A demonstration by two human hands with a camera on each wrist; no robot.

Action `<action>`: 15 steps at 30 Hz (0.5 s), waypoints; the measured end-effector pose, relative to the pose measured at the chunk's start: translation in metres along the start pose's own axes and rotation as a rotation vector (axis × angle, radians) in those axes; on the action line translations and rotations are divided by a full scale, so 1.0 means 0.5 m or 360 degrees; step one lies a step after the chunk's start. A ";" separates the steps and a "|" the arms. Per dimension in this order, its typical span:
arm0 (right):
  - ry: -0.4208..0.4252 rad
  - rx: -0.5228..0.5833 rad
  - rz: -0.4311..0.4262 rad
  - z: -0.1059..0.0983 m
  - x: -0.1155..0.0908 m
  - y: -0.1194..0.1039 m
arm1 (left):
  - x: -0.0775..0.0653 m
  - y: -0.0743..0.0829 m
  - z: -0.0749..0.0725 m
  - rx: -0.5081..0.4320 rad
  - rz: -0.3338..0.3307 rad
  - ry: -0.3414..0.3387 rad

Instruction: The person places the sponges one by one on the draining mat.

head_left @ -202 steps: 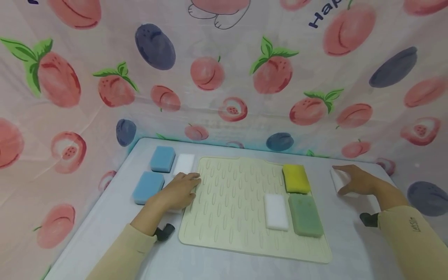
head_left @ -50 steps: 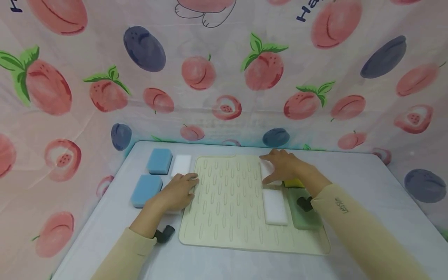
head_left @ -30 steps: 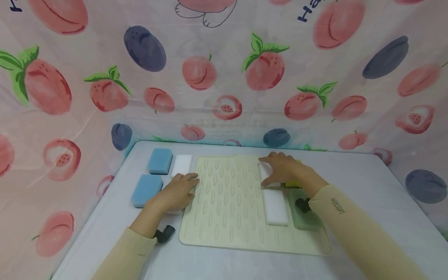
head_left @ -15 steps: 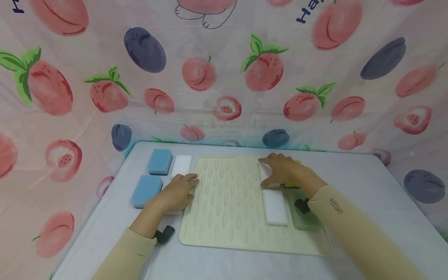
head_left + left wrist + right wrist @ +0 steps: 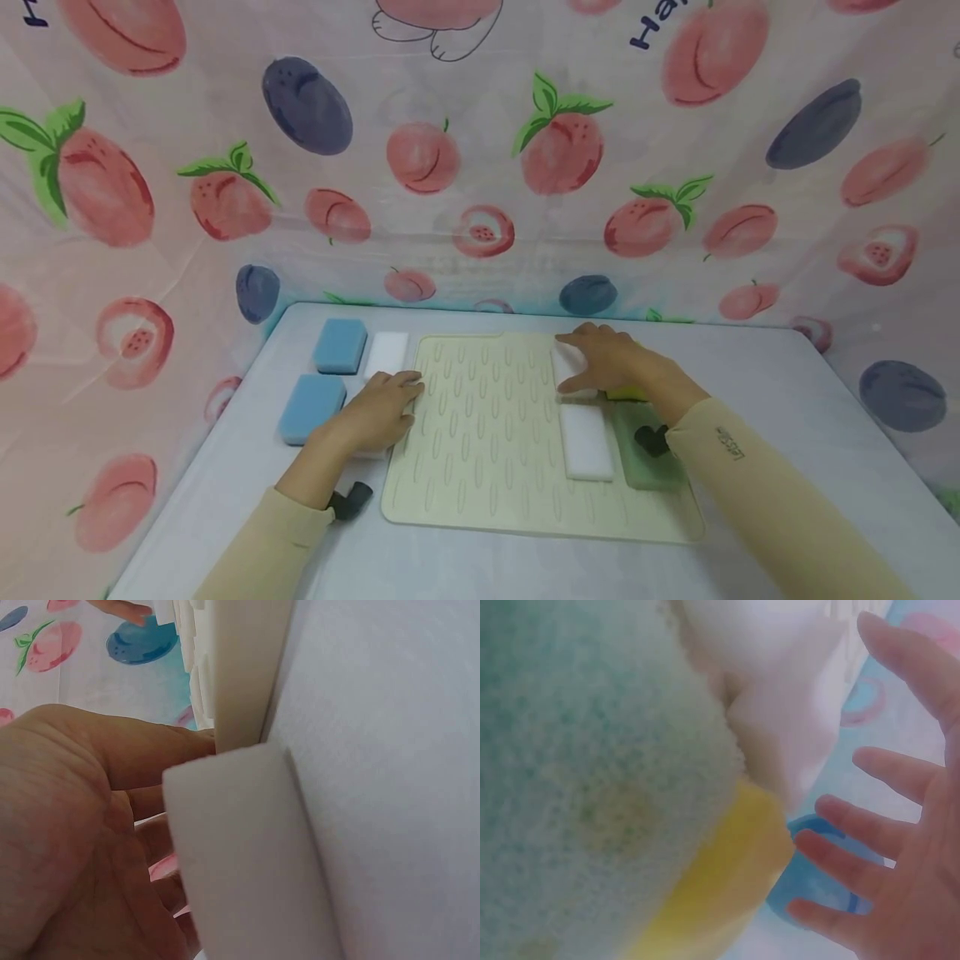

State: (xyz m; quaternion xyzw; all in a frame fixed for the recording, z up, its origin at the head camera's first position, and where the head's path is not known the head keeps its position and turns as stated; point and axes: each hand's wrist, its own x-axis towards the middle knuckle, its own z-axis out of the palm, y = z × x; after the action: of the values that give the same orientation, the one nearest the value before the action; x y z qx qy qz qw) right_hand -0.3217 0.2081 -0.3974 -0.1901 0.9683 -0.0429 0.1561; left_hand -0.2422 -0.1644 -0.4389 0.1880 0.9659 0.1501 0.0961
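My left hand (image 5: 378, 411) rests at the left edge of the ribbed cream drying mat (image 5: 487, 500), fingertips at its rim. Partly under that hand lies a white sponge (image 5: 240, 855), which the left wrist view shows close beside the fingers. Over the mat's far right part is my right hand (image 5: 606, 360), fingers spread around a white sponge (image 5: 570, 371). In the right wrist view its fingers look straight and apart from the sponges. A second white sponge (image 5: 587, 443) lies nearer me, beside a green sponge (image 5: 648, 467). The yellow sponge (image 5: 624, 393) is mostly hidden by the right hand.
Two blue sponges (image 5: 341, 346) and another white sponge (image 5: 387, 354) lie left of the mat on the white table (image 5: 787, 450). A fruit-printed cloth (image 5: 480, 150) hangs behind and at the sides.
Since the earliest frame, my right hand has brought a white sponge from the table's right side leftward onto the mat and loosened its hold. Over the last second both hands stay nearly still.
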 end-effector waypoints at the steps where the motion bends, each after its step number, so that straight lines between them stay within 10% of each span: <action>1: 0.0004 0.0014 0.0004 0.000 -0.001 0.001 | 0.000 0.000 0.000 0.0005 0.0006 0.0001; 15: 0.0144 0.0166 -0.0094 -0.017 -0.044 0.016 | 0.003 -0.005 0.005 0.0000 0.0012 -0.0015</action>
State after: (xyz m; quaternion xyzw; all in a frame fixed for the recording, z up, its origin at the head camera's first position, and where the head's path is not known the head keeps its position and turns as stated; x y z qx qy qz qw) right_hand -0.3079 0.2241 -0.3841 -0.2080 0.9648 -0.1065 0.1207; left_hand -0.2437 -0.1656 -0.4423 0.1924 0.9647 0.1494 0.1000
